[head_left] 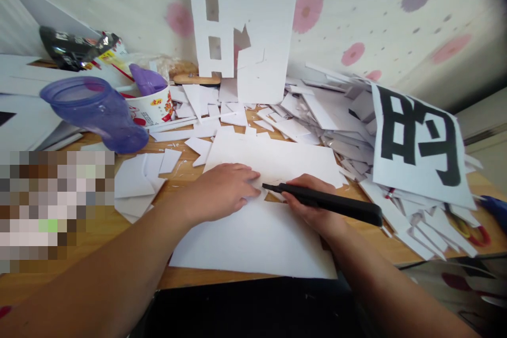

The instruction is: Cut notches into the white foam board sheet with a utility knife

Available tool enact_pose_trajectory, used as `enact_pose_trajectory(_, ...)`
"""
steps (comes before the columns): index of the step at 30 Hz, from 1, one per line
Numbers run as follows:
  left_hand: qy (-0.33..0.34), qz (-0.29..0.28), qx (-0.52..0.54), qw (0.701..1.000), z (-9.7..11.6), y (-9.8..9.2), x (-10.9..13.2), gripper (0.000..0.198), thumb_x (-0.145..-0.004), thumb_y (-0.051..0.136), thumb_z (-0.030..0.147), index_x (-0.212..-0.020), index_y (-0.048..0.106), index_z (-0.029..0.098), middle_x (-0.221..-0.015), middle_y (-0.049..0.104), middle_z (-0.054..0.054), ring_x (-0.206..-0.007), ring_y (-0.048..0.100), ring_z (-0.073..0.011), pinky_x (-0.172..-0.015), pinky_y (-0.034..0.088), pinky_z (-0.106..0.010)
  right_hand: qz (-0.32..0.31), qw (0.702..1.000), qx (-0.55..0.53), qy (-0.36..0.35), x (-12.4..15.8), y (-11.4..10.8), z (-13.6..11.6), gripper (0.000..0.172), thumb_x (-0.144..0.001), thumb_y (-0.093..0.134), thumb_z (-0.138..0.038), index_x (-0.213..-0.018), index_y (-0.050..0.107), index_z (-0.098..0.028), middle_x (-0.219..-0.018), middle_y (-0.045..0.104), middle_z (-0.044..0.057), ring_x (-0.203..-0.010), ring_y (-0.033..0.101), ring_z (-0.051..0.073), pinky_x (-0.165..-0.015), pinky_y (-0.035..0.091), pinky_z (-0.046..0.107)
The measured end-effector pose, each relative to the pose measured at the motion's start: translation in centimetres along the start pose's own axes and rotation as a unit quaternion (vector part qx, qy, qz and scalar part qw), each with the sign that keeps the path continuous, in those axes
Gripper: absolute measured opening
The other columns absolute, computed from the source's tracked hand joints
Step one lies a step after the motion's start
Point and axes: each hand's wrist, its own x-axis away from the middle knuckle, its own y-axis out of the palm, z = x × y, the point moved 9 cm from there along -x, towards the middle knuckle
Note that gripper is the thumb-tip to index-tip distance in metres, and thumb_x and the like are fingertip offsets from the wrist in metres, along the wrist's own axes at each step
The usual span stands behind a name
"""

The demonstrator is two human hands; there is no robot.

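Observation:
A white board (253,245) lies flat on the wooden table, with a small cut-out near its middle through which the wood shows. My left hand (217,190) rests on the board with its fingers stretched out, just left of the cut-out. My right hand (317,211) is closed around a long black cutter (336,204) with a slim tip. That tip points left and sits at the upper left of the opening, close to my left fingertips. Whether it touches the board I cannot tell.
White offcuts (336,116) heap at the back and right. A sheet with a black character (420,142) leans on them, near scissors (471,229). At left stand a purple translucent container (91,111) and a paper tub (152,107). A cut white panel (265,21) stands against the wall.

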Motion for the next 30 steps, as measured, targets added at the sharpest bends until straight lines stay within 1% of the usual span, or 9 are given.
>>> enact_pose_trajectory(5, -0.019, -0.007, 0.017, 1.0, -0.7, 0.4, 0.1, 0.033, -0.085, 0.061, 0.014, -0.112, 0.073, 0.029, -0.143, 0.057, -0.009, -0.13, 0.053, -0.0327, -0.104, 0.043, -0.05, 0.001, 1.0, 0.006, 0.025, 0.6, -0.9, 1.0, 0.01, -0.075, 0.077, -0.034, -0.079, 0.074, -0.026, -0.073, 0.071, 0.0, -0.062, 0.063, 0.016, -0.056, 0.049, 0.026)
enact_pose_trajectory(9, -0.02, -0.007, 0.015, 1.0, -0.8, 0.5, 0.2, 0.038, -0.085, 0.062, 0.014, -0.117, 0.072, 0.031, -0.146, 0.055, -0.007, -0.132, 0.051, -0.033, -0.106, 0.042, -0.052, 0.02, 0.997, -0.042, 0.053, 0.9, -2.2, 2.0, 0.009, -0.072, 0.079, -0.032, -0.075, 0.073, -0.026, -0.07, 0.07, 0.001, -0.06, 0.061, 0.017, -0.055, 0.05, 0.027)
enact_pose_trajectory(11, -0.03, -0.016, 0.013, 0.999, -0.7, 0.5, 0.2, 0.038, -0.085, 0.062, 0.014, -0.118, 0.072, 0.03, -0.147, 0.054, -0.007, -0.133, 0.05, -0.0326, -0.107, 0.041, -0.052, 0.039, 0.994, -0.077, 0.065, 0.5, -2.8, 2.3, 0.01, -0.073, 0.079, -0.032, -0.075, 0.073, -0.025, -0.069, 0.069, 0.001, -0.059, 0.061, 0.017, -0.054, 0.049, 0.027)
enact_pose_trajectory(13, -0.042, -0.03, 0.011, 0.999, -0.6, 0.5, 0.1, 0.037, -0.086, 0.061, 0.015, -0.119, 0.072, 0.029, -0.147, 0.053, -0.008, -0.134, 0.05, -0.0312, -0.109, 0.04, -0.05, 0.032, 0.993, -0.097, 0.061, -0.4, -2.8, 2.2, 0.01, -0.074, 0.079, -0.033, -0.078, 0.073, -0.025, -0.072, 0.069, 0.0, -0.062, 0.061, 0.016, -0.056, 0.05, 0.027)
enact_pose_trajectory(18, -0.049, -0.039, 0.015, 0.998, -0.6, 0.2, 0.1, 0.036, -0.086, 0.062, 0.016, -0.118, 0.071, 0.03, -0.147, 0.054, -0.006, -0.135, 0.049, -0.0295, -0.109, 0.04, -0.048, -0.047, 0.991, -0.121, 0.029, -3.0, -1.0, 1.4, 0.013, -0.072, 0.081, -0.031, -0.08, 0.074, -0.023, -0.075, 0.069, 0.001, -0.066, 0.059, 0.016, -0.06, 0.049, 0.027)
enact_pose_trajectory(22, -0.039, -0.032, 0.021, 0.998, -0.6, 0.3, 0.1, 0.037, -0.087, 0.061, 0.015, -0.119, 0.071, 0.029, -0.147, 0.054, -0.006, -0.135, 0.048, -0.0291, -0.11, 0.039, -0.048, -0.112, 0.98, -0.159, 0.041, -3.9, 0.2, 2.1, 0.015, -0.073, 0.079, -0.03, -0.084, 0.074, -0.021, -0.078, 0.07, 0.001, -0.068, 0.059, 0.015, -0.06, 0.047, 0.025)
enact_pose_trajectory(25, -0.039, -0.032, 0.021, 0.999, -0.6, 0.3, 0.0, 0.036, -0.087, 0.062, 0.014, -0.118, 0.071, 0.029, -0.146, 0.054, -0.007, -0.135, 0.048, -0.0288, -0.11, 0.039, -0.047, -0.172, 0.964, -0.197, 0.055, -4.7, 1.0, 2.6, 0.016, -0.074, 0.078, -0.028, -0.086, 0.073, -0.02, -0.08, 0.071, 0.002, -0.07, 0.062, 0.016, -0.063, 0.049, 0.026)
enact_pose_trajectory(28, -0.028, -0.029, 0.012, 0.999, -0.4, 0.2, 0.0, 0.035, -0.086, 0.064, 0.014, -0.118, 0.072, 0.028, -0.145, 0.056, -0.009, -0.134, 0.049, -0.0304, -0.11, 0.039, -0.048, -0.252, 0.938, -0.233, 0.051, -6.0, 2.3, 2.2, 0.015, -0.074, 0.075, -0.022, -0.088, 0.072, -0.018, -0.084, 0.072, 0.003, -0.077, 0.065, 0.017, -0.07, 0.052, 0.027)
enact_pose_trajectory(30, -0.02, -0.03, 0.011, 0.999, -0.4, 0.2, 0.0, 0.037, -0.086, 0.064, 0.014, -0.119, 0.072, 0.027, -0.144, 0.056, -0.009, -0.134, 0.049, -0.0313, -0.11, 0.04, -0.049, -0.289, 0.92, -0.259, 0.045, -7.1, 3.1, 1.7, 0.016, -0.072, 0.074, -0.017, -0.087, 0.072, -0.017, -0.084, 0.071, 0.003, -0.077, 0.065, 0.017, -0.071, 0.052, 0.027)
